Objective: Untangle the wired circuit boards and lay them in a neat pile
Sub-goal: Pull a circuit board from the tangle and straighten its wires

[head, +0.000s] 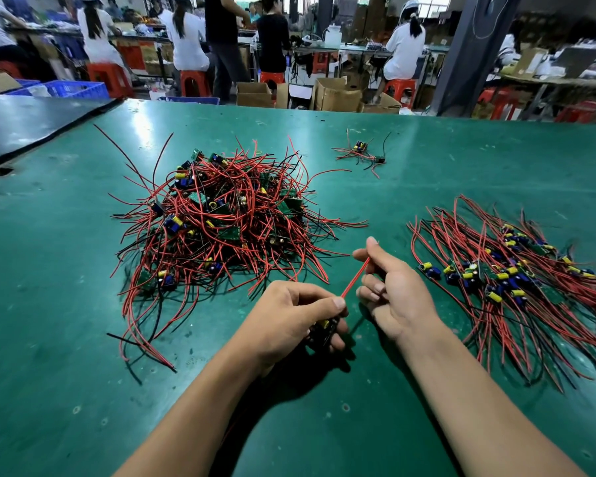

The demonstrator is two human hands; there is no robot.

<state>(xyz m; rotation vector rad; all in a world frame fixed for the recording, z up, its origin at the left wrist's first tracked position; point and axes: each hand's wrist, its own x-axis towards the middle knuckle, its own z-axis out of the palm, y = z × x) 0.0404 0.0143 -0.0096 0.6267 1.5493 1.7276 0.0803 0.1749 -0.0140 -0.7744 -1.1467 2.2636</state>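
Fingers of the left hand (300,315) curl round one circuit board (325,326), while the right hand (396,290) pinches its red wire (356,277) taut between them. Just to the right lies the neat pile (516,280), already sizeable. The tangled heap (217,218) beyond looks larger, so I judge much sorting remains. No writing is legible.
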